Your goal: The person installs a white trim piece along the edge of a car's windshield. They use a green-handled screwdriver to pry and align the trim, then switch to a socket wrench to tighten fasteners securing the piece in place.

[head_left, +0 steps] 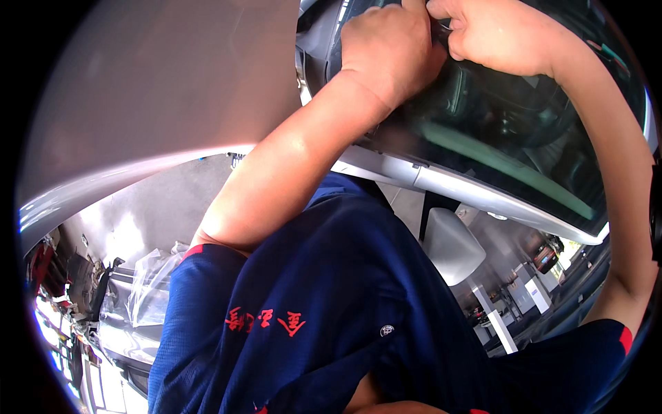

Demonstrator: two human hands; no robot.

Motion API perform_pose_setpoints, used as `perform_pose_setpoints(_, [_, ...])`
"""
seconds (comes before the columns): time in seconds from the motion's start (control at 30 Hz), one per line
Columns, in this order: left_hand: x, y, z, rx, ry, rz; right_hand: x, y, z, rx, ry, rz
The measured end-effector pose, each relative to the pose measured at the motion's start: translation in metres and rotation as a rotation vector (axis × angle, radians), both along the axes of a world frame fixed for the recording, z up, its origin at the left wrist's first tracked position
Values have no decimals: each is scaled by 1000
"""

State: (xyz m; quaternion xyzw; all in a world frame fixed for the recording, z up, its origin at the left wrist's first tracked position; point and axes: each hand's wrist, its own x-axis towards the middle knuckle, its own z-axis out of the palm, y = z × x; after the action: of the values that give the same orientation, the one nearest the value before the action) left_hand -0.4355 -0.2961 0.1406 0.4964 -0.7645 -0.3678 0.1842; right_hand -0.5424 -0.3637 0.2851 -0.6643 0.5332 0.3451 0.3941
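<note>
Both my arms stretch over a car's windshield [496,131], and the hands meet close together at the top of the view. Seen from its back, my left hand [393,45] is closed, its fingertips mostly hidden. Just to the right, my right hand [493,34] has its fingers curled in a pinch toward the left one. A small dark piece [440,31] shows between the two hands; its kind is too hidden to make out.
A grey car hood [165,76] is raised at left. Below the glass run a silver body edge [476,193] and a side mirror [452,245]. Clear plastic film [148,290] lies over a silver panel at lower left. Dark cowl trim [316,62] borders the glass.
</note>
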Motion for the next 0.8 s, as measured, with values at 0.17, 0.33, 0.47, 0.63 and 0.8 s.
perform_pose_setpoints(0.17, [-7,-4,-20,-56,201,25,-12,5,-11,-92,10,86])
perform_pose_setpoints(0.33, [-4,-5,-11,-54,199,-45,37,3,8,104,323,-207])
perform_pose_setpoints(0.47, [-3,-1,-8,-166,246,-40,6,-9,5,264,312,-189])
perform_pose_setpoints(0.63, [-9,-2,-20,-161,179,-73,23,-2,-8,208,429,261])
perform_pose_setpoints(0.8, [-10,-2,-20,-173,215,-58,-1,0,-18,84,226,1050])
